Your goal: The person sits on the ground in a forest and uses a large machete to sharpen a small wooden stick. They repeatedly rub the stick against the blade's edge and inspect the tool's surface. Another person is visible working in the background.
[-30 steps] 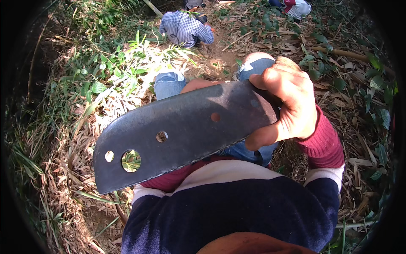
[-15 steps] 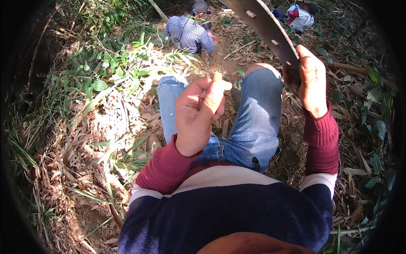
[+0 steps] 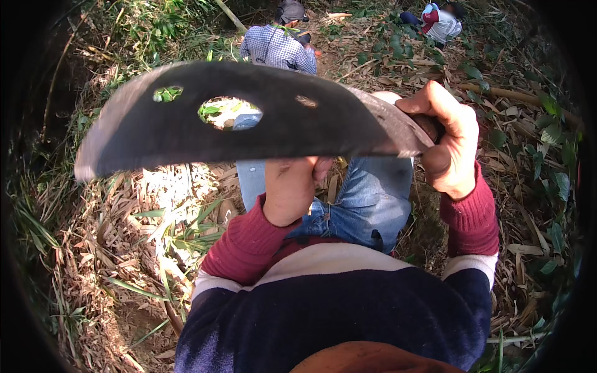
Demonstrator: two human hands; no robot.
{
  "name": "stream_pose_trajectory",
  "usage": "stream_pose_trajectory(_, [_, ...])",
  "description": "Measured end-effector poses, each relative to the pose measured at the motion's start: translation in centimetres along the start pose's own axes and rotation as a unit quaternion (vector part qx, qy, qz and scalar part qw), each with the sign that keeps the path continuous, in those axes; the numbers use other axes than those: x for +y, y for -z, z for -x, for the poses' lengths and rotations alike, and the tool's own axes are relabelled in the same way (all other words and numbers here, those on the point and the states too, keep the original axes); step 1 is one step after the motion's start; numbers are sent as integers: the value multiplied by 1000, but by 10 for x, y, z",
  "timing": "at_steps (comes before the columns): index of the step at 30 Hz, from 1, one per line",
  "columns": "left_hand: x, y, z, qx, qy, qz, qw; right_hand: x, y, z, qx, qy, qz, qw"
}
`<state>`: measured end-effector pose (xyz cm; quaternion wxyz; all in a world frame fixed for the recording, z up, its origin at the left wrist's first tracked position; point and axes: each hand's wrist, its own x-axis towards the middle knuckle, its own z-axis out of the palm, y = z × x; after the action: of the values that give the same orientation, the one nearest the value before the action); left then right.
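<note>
My right hand [image 3: 453, 140] is wrapped round the dark handle [image 3: 428, 126] of a broad machete [image 3: 273, 133]. Its wide, dark blade has a curved far edge, a straighter near edge and several holes, and stretches leftward across my lap, slightly smeared by motion. Below the blade, my left hand [image 3: 291, 189] is partly visible, with its curled fingers mostly hidden behind the metal. What those fingers hold, if anything, is covered. I cannot tell whether the blade touches this hand.
My knees in blue jeans [image 3: 376, 193] are bent beneath the blade. Dry leaves [image 3: 118, 248] and green plants [image 3: 547, 180] surround me. A person in a checked shirt [image 3: 280, 46] crouches ahead; another person [image 3: 441, 25] is farther right. A bamboo pole [image 3: 510, 98] lies at right.
The machete has swung from pointing up and away to lying leftward across my view. It now covers my left fingers, which were pinched round a small pale piece.
</note>
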<state>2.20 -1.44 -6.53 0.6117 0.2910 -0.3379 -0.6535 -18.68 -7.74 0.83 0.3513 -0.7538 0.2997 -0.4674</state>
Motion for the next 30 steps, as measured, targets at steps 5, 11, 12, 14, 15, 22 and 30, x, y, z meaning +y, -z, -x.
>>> stream_pose_trajectory(5, [16,3,-10,-14,367,324,872,-14,-2,-1,-132,179,216,951])
stream_pose_trajectory(11, [41,-29,-7,-18,400,350,847,-31,-14,-2,-130,193,250,940])
stream_pose_trajectory(12, [41,-28,-8,-22,409,355,840,-30,-14,-3,-127,196,244,941])
stream_pose_trajectory(14, [46,-26,-11,-30,427,359,830,-29,-14,-5,-123,202,228,945])
stream_pose_trajectory(15, [47,-25,-11,-32,430,360,827,-29,-15,-6,-123,200,225,946])
stream_pose_trajectory(22, [42,-24,-10,-47,447,365,815,-29,-15,-3,-135,170,221,951])
stream_pose_trajectory(30, [48,-22,-10,-46,441,372,815,-24,-13,-2,-131,183,200,954])
